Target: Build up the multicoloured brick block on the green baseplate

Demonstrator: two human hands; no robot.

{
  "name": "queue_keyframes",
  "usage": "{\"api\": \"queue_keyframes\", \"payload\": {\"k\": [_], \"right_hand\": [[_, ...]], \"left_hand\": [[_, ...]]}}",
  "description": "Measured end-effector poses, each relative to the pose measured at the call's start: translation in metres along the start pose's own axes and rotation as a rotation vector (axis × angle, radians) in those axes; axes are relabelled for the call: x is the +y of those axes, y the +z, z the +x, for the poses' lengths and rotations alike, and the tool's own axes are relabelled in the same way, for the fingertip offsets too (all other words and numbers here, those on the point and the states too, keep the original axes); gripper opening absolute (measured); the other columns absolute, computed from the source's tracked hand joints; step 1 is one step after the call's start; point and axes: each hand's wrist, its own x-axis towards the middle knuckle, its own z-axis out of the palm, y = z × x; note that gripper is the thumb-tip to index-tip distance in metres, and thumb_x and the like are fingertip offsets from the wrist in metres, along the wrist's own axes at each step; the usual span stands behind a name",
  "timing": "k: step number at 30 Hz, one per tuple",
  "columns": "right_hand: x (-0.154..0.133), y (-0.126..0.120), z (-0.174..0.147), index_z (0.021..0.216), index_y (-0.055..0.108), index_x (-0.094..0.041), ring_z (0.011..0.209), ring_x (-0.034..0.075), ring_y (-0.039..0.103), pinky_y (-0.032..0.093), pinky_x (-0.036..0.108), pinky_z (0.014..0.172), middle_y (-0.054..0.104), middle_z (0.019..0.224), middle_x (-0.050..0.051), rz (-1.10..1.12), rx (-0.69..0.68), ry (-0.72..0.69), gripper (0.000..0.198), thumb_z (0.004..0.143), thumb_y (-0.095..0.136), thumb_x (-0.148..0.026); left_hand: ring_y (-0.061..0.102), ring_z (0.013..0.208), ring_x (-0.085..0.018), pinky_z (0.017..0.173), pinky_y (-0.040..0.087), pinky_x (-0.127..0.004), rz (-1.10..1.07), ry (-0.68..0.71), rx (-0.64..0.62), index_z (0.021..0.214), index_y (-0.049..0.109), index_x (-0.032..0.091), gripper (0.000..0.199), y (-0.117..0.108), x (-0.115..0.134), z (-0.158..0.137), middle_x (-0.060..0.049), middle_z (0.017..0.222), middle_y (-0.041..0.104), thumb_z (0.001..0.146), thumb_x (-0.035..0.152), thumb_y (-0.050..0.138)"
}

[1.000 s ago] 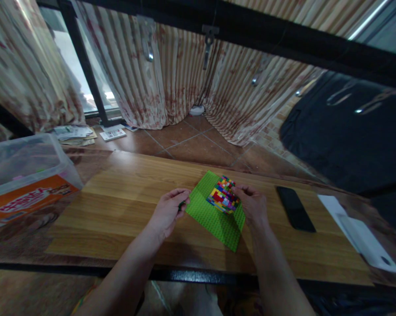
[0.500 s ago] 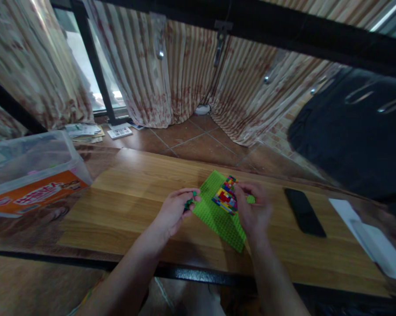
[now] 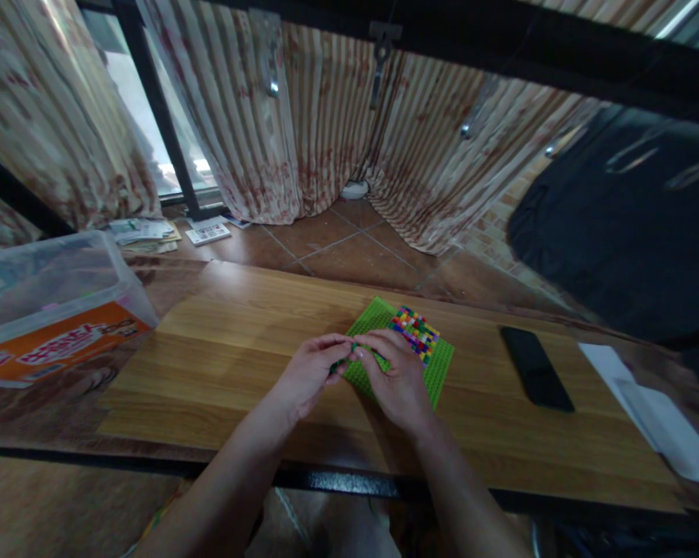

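Observation:
A bright green studded baseplate (image 3: 439, 381) lies at an angle on the wooden table. Toward its far side stands a block of many small coloured building bricks (image 3: 416, 329). My left hand (image 3: 311, 368) is closed around several dark green building bricks (image 3: 339, 364), just off the plate's left edge. Over the near left part of the plate, my right hand (image 3: 397, 376) reaches across with its fingertips together against a small green piece at the left hand's fingers. The fingers hide most of that piece.
A black phone (image 3: 535, 368) and a white object (image 3: 652, 418) lie on the right of the wooden table (image 3: 210, 372). A clear plastic tub (image 3: 64, 310) with an orange label stands at the left. Papers (image 3: 140, 232) rest behind it.
My right hand has left the coloured bricks and moved left to meet my left hand's fingers, uncovering the brick block and the plate's right part. My left hand has stayed nearly in place.

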Motion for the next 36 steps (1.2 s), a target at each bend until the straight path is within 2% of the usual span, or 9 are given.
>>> {"api": "queue_keyframes", "payload": {"k": [7,10,16,18,21,24,27,32,36], "right_hand": [[-0.003,-0.001,0.0,0.092,0.07,-0.025,0.091,0.017,0.062,0.049,0.032,0.082,0.069,0.094,0.003,0.033,-0.018,-0.009,0.017,0.093,0.055,-0.03],[-0.004,-0.004,0.001,0.09,0.07,-0.025,0.09,0.017,0.063,0.05,0.033,0.082,0.069,0.092,0.003,0.029,0.029,-0.002,0.015,0.092,0.056,-0.029],[0.019,-0.025,0.005,0.087,0.07,-0.023,0.085,0.019,0.064,0.051,0.035,0.079,0.07,0.089,0.004,-0.01,0.369,0.166,0.017,0.086,0.058,-0.035],[0.033,-0.034,0.007,0.086,0.07,-0.02,0.079,0.019,0.064,0.051,0.034,0.074,0.07,0.086,0.005,-0.004,0.478,0.259,0.022,0.084,0.06,-0.039],[0.052,-0.045,0.009,0.086,0.07,-0.017,0.074,0.018,0.063,0.051,0.034,0.071,0.07,0.082,0.006,0.032,0.564,0.372,0.024,0.08,0.062,-0.039],[0.064,-0.049,0.012,0.086,0.071,-0.015,0.072,0.019,0.064,0.051,0.034,0.07,0.07,0.078,0.006,0.061,0.566,0.445,0.024,0.076,0.064,-0.036],[0.071,-0.05,0.012,0.086,0.072,-0.015,0.07,0.019,0.064,0.05,0.034,0.069,0.071,0.077,0.007,0.044,0.495,0.498,0.026,0.076,0.063,-0.037],[0.077,-0.052,0.011,0.086,0.074,-0.015,0.067,0.02,0.063,0.049,0.035,0.066,0.071,0.075,0.008,-0.067,0.41,0.544,0.03,0.076,0.062,-0.041],[0.078,-0.054,0.011,0.086,0.074,-0.015,0.068,0.02,0.062,0.048,0.034,0.065,0.072,0.077,0.008,-0.092,0.363,0.526,0.03,0.077,0.061,-0.041]], "left_hand": [[0.042,0.05,-0.004,0.045,0.021,-0.018,0.031,0.019,-0.047,0.07,0.068,0.014,0.022,-0.001,-0.001,0.0,0.0,0.064,0.06,0.061,0.03,0.08],[0.044,0.052,-0.004,0.046,0.024,-0.017,0.016,0.006,-0.025,0.07,0.068,0.013,0.022,0.0,0.0,0.0,-0.001,0.067,0.062,0.062,0.03,0.079],[0.054,0.06,-0.006,0.053,0.038,-0.017,-0.085,-0.016,0.104,0.078,0.071,0.011,0.015,-0.001,0.003,0.003,-0.005,0.076,0.066,0.069,0.022,0.074],[0.055,0.061,-0.008,0.052,0.038,-0.017,-0.119,-0.009,0.113,0.078,0.07,0.011,0.011,-0.002,0.003,0.003,-0.005,0.073,0.065,0.069,0.015,0.069],[0.054,0.058,-0.009,0.047,0.037,-0.017,-0.154,-0.044,0.107,0.08,0.069,0.011,0.017,-0.004,0.003,0.004,-0.005,0.07,0.063,0.065,0.007,0.061],[0.057,0.064,-0.01,0.053,0.043,-0.018,-0.189,-0.071,0.11,0.077,0.068,0.011,0.02,-0.005,0.002,0.006,-0.005,0.073,0.063,0.062,0.003,0.058],[0.057,0.066,-0.008,0.06,0.046,-0.016,-0.179,-0.031,0.163,0.075,0.068,0.01,0.018,-0.006,0.002,0.007,-0.005,0.075,0.063,0.062,0.003,0.057],[0.05,0.055,-0.006,0.045,0.03,-0.016,-0.053,-0.02,0.179,0.077,0.068,0.011,0.016,-0.006,0.007,0.005,-0.003,0.073,0.063,0.063,0.012,0.062],[0.047,0.054,-0.005,0.045,0.025,-0.016,0.037,0.021,0.175,0.075,0.068,0.013,0.016,-0.007,0.009,0.004,-0.001,0.07,0.061,0.06,0.015,0.065]]}}
